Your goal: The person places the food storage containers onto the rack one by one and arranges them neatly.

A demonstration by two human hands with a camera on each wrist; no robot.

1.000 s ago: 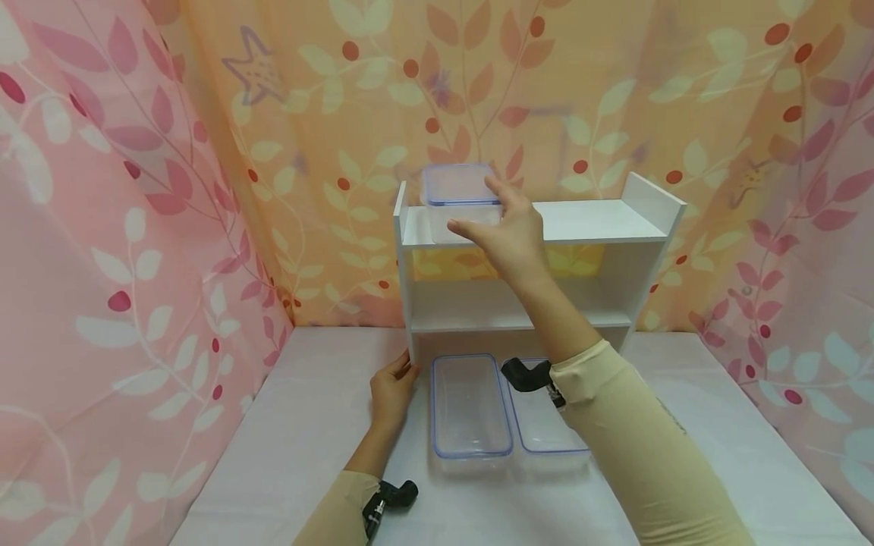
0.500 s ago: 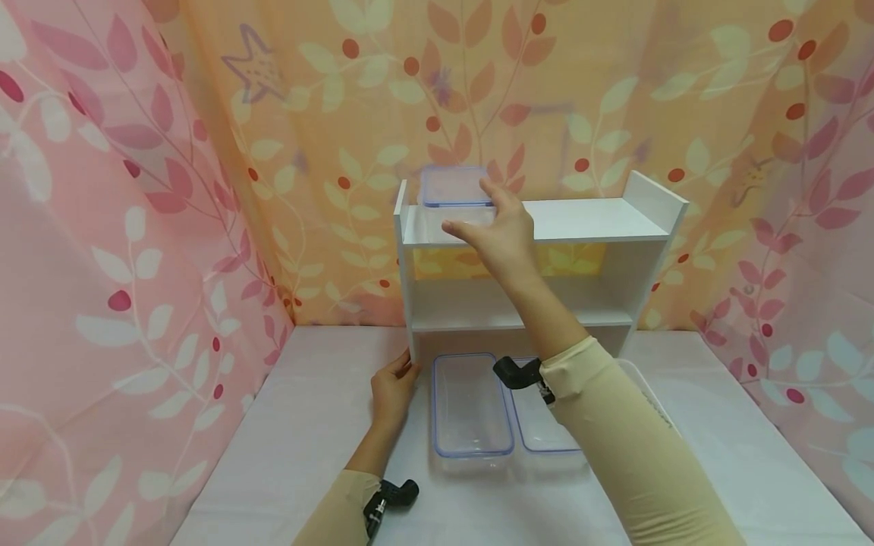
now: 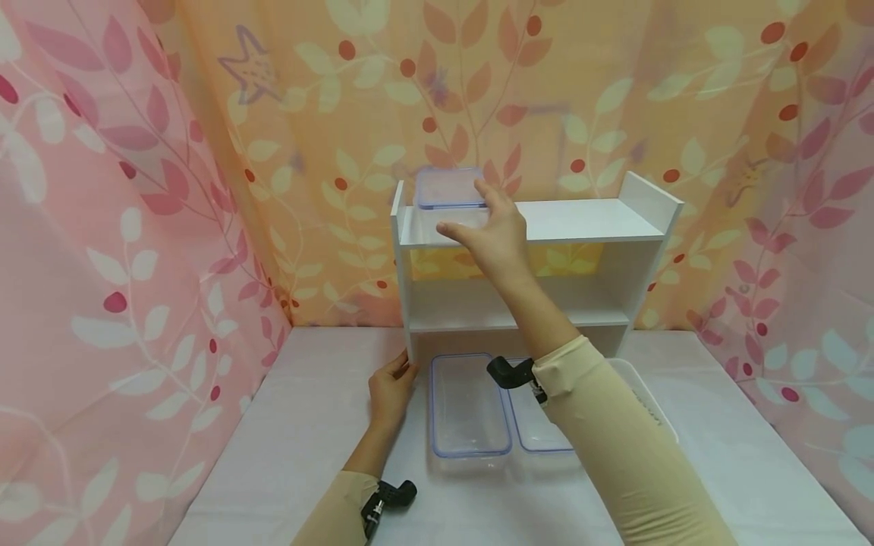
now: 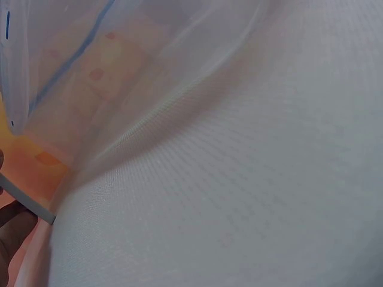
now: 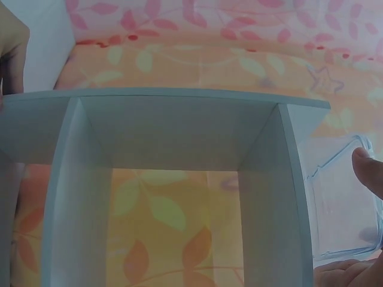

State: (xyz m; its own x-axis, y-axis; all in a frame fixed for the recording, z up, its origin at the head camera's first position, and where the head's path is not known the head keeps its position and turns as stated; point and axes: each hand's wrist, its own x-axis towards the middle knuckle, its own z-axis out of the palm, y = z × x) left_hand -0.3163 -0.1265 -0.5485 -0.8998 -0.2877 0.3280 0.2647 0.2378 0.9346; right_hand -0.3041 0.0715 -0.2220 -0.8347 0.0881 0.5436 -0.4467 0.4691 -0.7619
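A clear food container with a blue-edged lid (image 3: 451,188) sits at the left end of the white shelf unit's (image 3: 587,220) top board. My right hand (image 3: 497,239) grips this container by its right side, the thumb across its front and the fingers along its far side. In the right wrist view the thumb (image 5: 368,173) lies against the clear wall. Low at the unit's left side, my left hand (image 3: 391,390) pinches the edge of the side panel. The left wrist view catches those fingers (image 4: 18,224) at its left edge, on either side of the panel (image 4: 27,200).
Two more lidded containers stand on the white table before the shelf unit: one on the left (image 3: 471,409), another (image 3: 539,425) partly behind my right forearm. A white-rimmed bin (image 3: 638,387) shows beyond that forearm. Patterned curtains (image 3: 328,114) enclose the back and sides.
My right hand has shifted slightly left with the container, toward the shelf unit's left upright. More of the white-rimmed bin shows beside the forearm. My left hand stays at the panel.
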